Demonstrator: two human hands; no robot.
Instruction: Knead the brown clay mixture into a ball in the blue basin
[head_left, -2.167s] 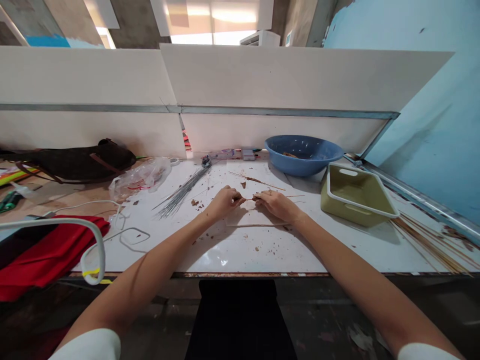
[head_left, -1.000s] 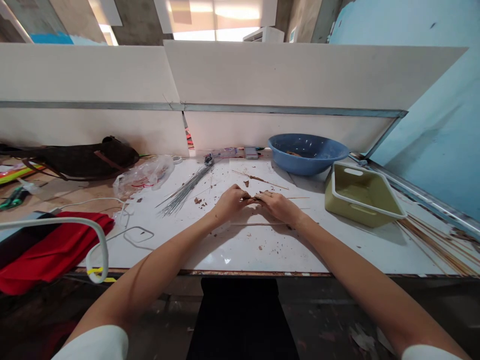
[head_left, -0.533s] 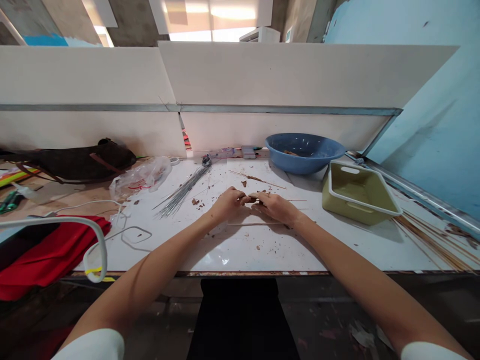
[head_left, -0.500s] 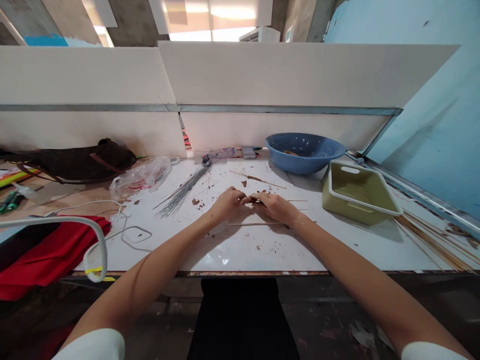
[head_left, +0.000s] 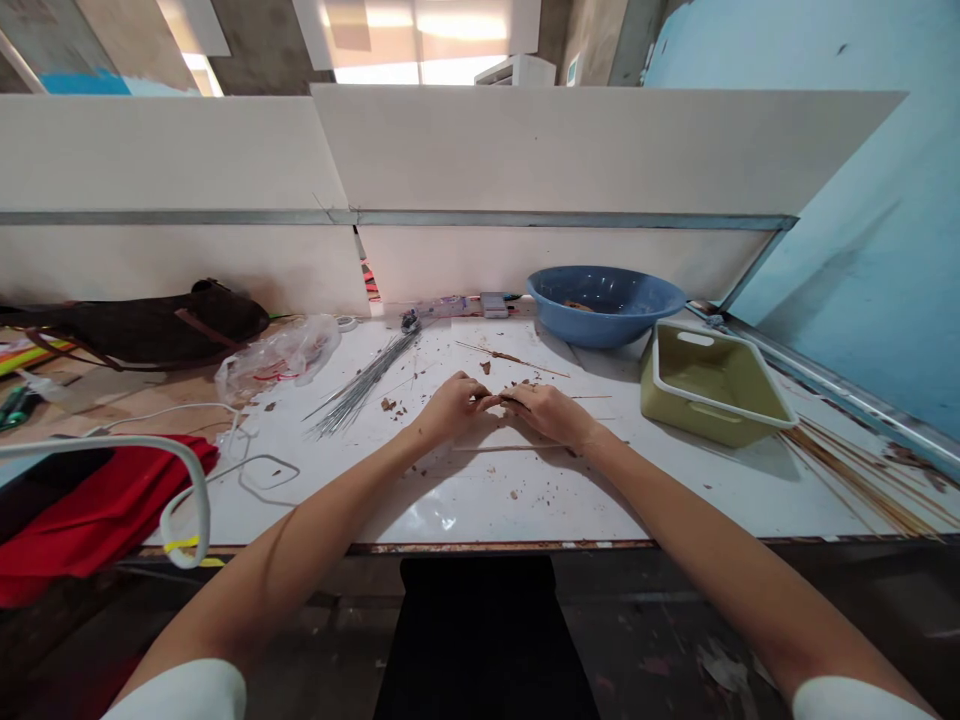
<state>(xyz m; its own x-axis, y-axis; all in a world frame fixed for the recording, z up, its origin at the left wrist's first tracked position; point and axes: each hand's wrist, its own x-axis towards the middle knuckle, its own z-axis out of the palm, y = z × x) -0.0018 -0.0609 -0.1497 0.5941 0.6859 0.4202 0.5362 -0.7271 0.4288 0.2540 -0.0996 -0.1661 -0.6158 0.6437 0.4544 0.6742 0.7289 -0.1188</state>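
My left hand [head_left: 455,405] and my right hand [head_left: 553,414] meet over the middle of the white tabletop [head_left: 465,500], fingers closed. Between their fingertips is a thin brown stick [head_left: 594,397], whose end sticks out to the right past my right hand. Brown clay-like matter seems to be on it, though my fingers cover most of that part. Just beyond my hands lies another thin stick [head_left: 517,358] with a brown lump along its middle. A pale, thin rod [head_left: 499,448] rests below my wrists. Brown crumbs [head_left: 388,404] are scattered around.
A blue basin [head_left: 600,320] and an olive-green bin [head_left: 712,400] stand at the right, with a bundle of thin sticks [head_left: 862,470] beside it. Left are grey wires [head_left: 367,385], a plastic bag [head_left: 285,355], a dark bag [head_left: 142,325], red cloth [head_left: 127,500] and a white curved tube [head_left: 199,490].
My fingers have shifted slightly on the stick, and the right hand's fingers look a little more curled. The whole view has moved slightly; the other things stay in place.
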